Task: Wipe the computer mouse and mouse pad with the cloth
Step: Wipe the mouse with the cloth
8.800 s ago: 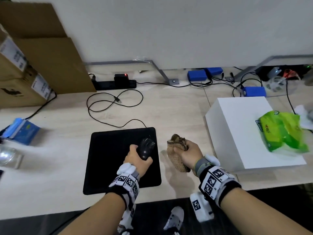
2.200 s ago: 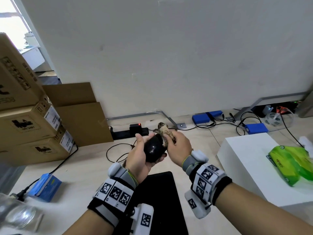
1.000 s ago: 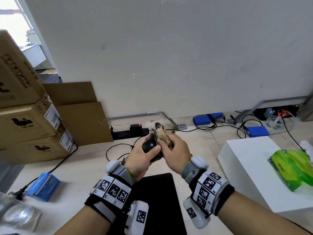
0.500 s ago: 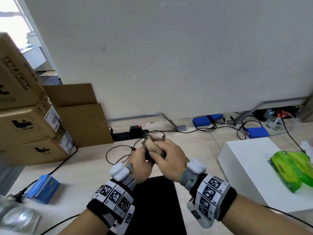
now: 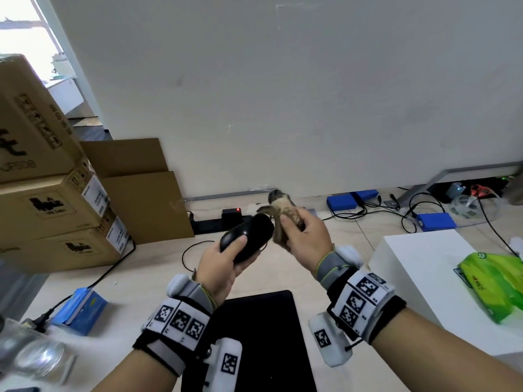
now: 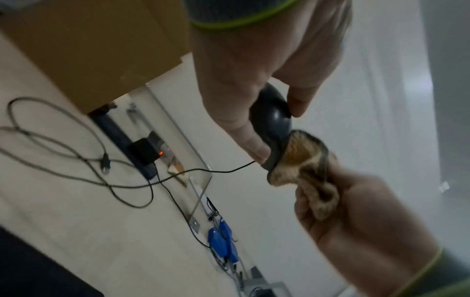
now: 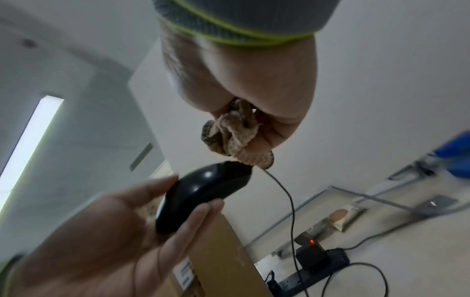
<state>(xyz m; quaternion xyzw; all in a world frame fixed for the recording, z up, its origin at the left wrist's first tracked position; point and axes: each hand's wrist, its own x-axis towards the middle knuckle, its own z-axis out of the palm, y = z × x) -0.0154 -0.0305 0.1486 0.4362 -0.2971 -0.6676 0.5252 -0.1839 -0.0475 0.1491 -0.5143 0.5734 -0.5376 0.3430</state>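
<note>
My left hand (image 5: pixel 226 264) grips a black wired computer mouse (image 5: pixel 247 237) and holds it up in the air above the desk. The mouse (image 7: pixel 201 193) lies between thumb and fingers, its cable hanging from the front end. My right hand (image 5: pixel 304 236) clutches a bunched tan cloth (image 5: pixel 283 213) whose edge touches the mouse's front end; the cloth (image 6: pixel 305 166) meets the mouse (image 6: pixel 273 128) in the left wrist view too. The black mouse pad (image 5: pixel 263 335) lies flat on the desk below my wrists, partly hidden by them.
Stacked cardboard boxes (image 5: pixel 51 193) stand at the left. A white box (image 5: pixel 424 278) with a green packet (image 5: pixel 498 284) sits at the right. A power strip (image 5: pixel 220 222), loose cables and blue packs (image 5: pixel 435 222) line the wall. A blue box (image 5: pixel 82 309) and clear plastic lie near left.
My right hand with the cloth has slid off the top of the mouse toward its front end, uncovering the mouse's black back. The left hand has tilted the mouse.
</note>
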